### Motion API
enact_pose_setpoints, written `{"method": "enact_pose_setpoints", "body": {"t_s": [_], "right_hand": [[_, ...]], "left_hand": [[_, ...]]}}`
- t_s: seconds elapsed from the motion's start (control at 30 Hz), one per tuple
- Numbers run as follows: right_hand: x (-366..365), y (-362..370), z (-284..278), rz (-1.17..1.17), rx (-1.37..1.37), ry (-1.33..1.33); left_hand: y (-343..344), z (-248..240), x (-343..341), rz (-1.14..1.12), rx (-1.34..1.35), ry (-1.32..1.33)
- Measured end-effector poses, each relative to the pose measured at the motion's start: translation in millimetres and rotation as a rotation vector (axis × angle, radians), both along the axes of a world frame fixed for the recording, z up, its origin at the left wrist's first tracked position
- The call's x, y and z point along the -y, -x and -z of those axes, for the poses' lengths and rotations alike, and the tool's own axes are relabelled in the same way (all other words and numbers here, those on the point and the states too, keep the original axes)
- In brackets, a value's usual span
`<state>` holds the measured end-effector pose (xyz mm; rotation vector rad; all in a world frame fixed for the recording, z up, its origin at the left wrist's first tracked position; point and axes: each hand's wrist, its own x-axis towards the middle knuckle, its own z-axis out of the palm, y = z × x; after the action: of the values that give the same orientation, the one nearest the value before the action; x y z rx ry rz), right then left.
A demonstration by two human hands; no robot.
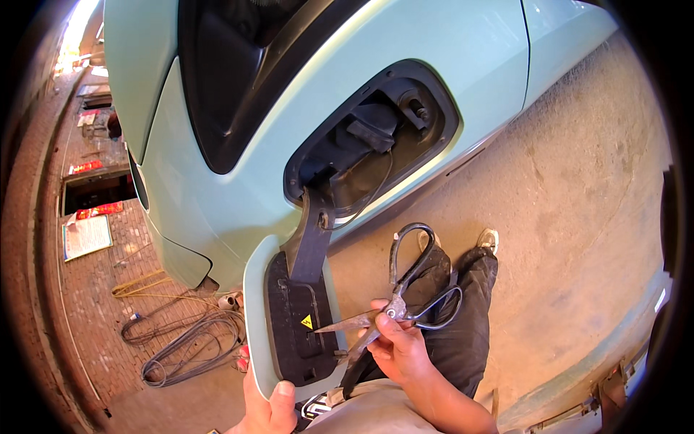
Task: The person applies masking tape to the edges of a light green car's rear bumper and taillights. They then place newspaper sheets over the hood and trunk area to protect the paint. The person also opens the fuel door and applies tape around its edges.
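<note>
A pale green charging port flap (260,318) hangs open from the car on a dark hinge arm (312,239). My left hand (273,409) grips its lower edge, thumb on the black inner side and the other fingers mostly hidden. In my right hand (399,353) is a pair of scissors (395,309) with black looped handles, pinched around the pivot. The handles point up and away, and the rusty blades are spread. One blade tip lies at the flap's inner panel, just beside a yellow warning triangle sticker (307,322); I cannot tell whether it touches.
Above the flap, the car body (477,50) holds an open charging recess (361,166) with a black cover and a thin cord. Coiled hose (166,369) lies on the left by a brick wall (137,253). My legs and shoes (488,239) are on the concrete floor (578,217).
</note>
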<state>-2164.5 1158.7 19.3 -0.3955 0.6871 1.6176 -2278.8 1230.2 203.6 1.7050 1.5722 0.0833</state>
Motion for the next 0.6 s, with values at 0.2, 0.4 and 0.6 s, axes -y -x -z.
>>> {"method": "enact_pose_setpoints", "body": {"t_s": [0.2,0.4,0.6], "right_hand": [[-1,2,2,0.010,-0.065,-0.006],[-1,2,3,-0.029,-0.112,0.020],[1,5,10,-0.020,-0.085,-0.011]], "left_hand": [[-12,-8,2,0.084,-0.138,-0.007],[-11,-3,12,0.115,-0.096,-0.125],[-19,-13,29,0.003,-0.150,-0.073]]}}
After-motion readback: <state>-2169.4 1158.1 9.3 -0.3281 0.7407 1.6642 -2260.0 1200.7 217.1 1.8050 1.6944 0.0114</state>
